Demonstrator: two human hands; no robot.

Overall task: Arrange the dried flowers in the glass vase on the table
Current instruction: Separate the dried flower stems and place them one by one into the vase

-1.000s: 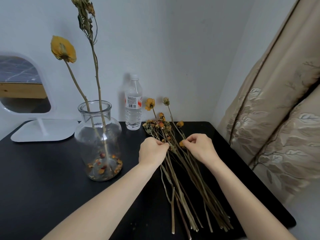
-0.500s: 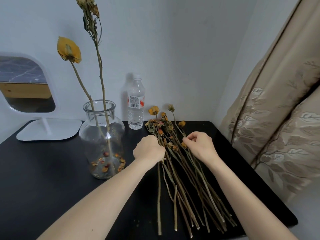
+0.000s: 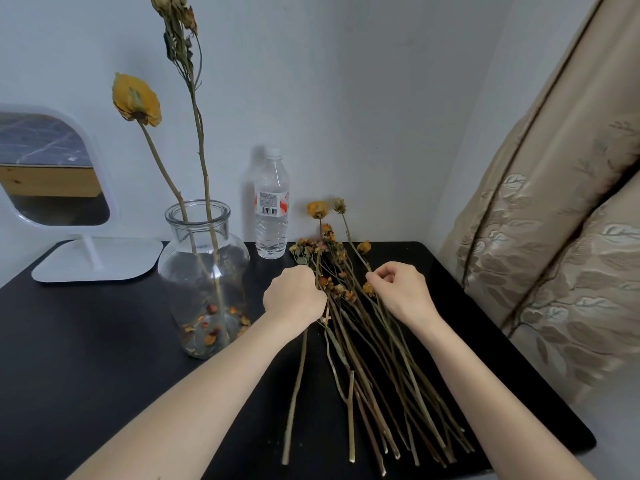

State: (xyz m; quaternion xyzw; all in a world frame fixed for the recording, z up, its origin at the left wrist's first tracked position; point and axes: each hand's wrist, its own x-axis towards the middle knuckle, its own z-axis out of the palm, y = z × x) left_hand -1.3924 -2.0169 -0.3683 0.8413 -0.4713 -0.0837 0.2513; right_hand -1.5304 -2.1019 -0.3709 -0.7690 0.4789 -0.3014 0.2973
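Two hands at work on a matt black table (image 3: 86,341); landmark is the clear, round-bellied glass vase (image 3: 235,258).

1. Single pale woody stem (image 3: 298,382), straight, lying apart from the rest. Its cut end has swung nearer the vase than half a second ago.
2. Left hand (image 3: 294,297), right of the vase: grip curled closed over the upper end of the single stem, fingertips hidden. Position unchanged.
3. Right hand (image 3: 398,289), further right of the vase: grip pinched, thumb against forefinger, on a thin greenish stem (image 3: 349,237) with a small dry bud. Position unchanged.
4. Bundle of dried flowers (image 3: 367,341), right of the vase: long brittle olive-brown stems fanned flat on the table, small crumpled orange and yellow heads at the far end.
5. Inside the vase: a papery yellow dried bloom (image 3: 136,100) on a bent stalk, leaning away from the bundle; a taller shrivelled brown sprig (image 3: 173,5); loose orange and red petals (image 3: 211,327) on the glass bottom.
6. Clear ribbed plastic water bottle (image 3: 272,209), red-and-white label, behind and right of the vase.
7. White rounded-frame stand mirror (image 3: 52,168), flat base, left of the vase.
8. Beige leaf-embroidered curtain (image 3: 554,237), far right of the vase.
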